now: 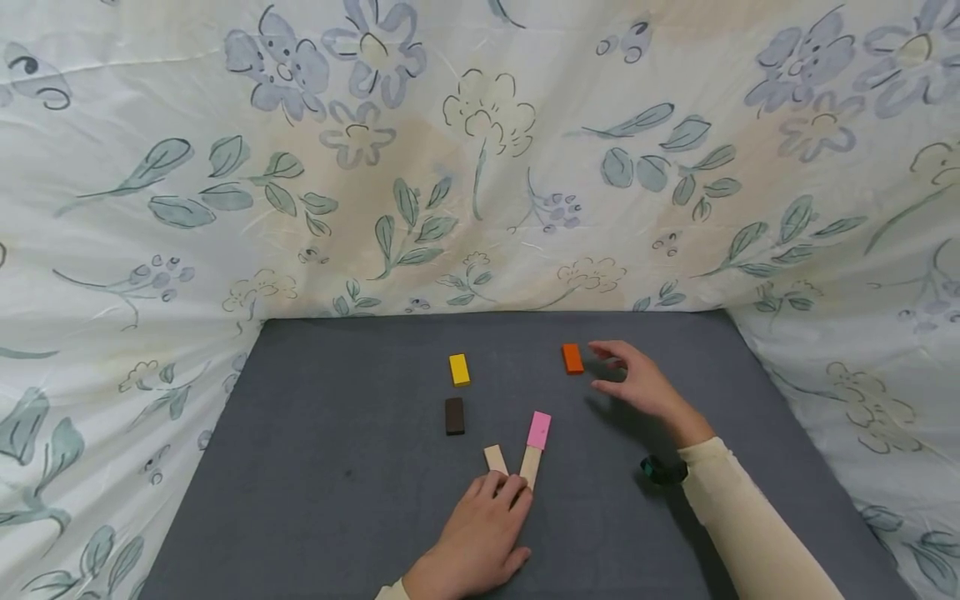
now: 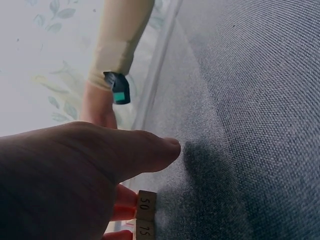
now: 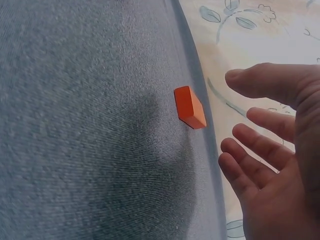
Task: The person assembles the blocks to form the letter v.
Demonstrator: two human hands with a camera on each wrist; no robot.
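My right hand [image 1: 643, 385] hovers just right of an orange block [image 1: 573, 358], thumb and fingers spread and holding nothing. In the right wrist view, a gap separates the orange block [image 3: 189, 107] from the fingertips. My left hand [image 1: 483, 533] lies low over the near table, its fingertips touching the near ends of two pale wooden blocks. One pale block [image 1: 494, 459] points up-left; another pale block [image 1: 530, 467] meets a pink block [image 1: 538, 431] end to end. In the left wrist view, numbered block ends [image 2: 146, 205] show beside the fingers, with the thumb held apart.
A yellow block [image 1: 460, 370] lies farther back, with a dark brown block [image 1: 454, 416] in front of it. The grey tabletop [image 1: 315, 467] is bounded by flowered cloth [image 1: 420, 250] at the back and sides. A dark band [image 1: 663, 470] circles the right wrist.
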